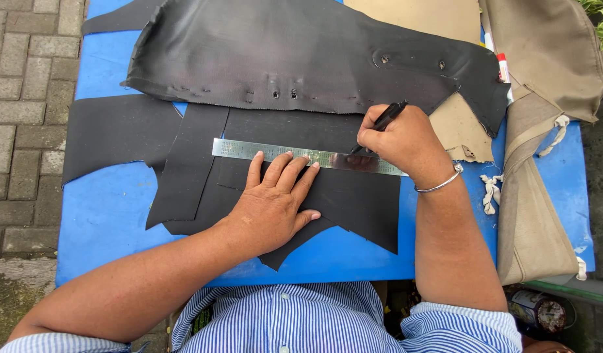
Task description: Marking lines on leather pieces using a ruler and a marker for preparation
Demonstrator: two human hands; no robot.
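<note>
Left hand (275,202) lies open, pressing steel ruler (301,156) onto black leather (354,196); right hand (396,140) grips black pen (383,122) at the ruler's far edge.

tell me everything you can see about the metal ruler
The metal ruler is a long, thin, flat strip of shiny silver steel with fine printed markings. It lies flat, almost level across the view, its right end slightly lower, on black leather pieces spread on the blue table. The left hand presses it with its fingertips near the middle. The right hand covers its right part, holding a black pen with the tip at the upper edge.
</note>
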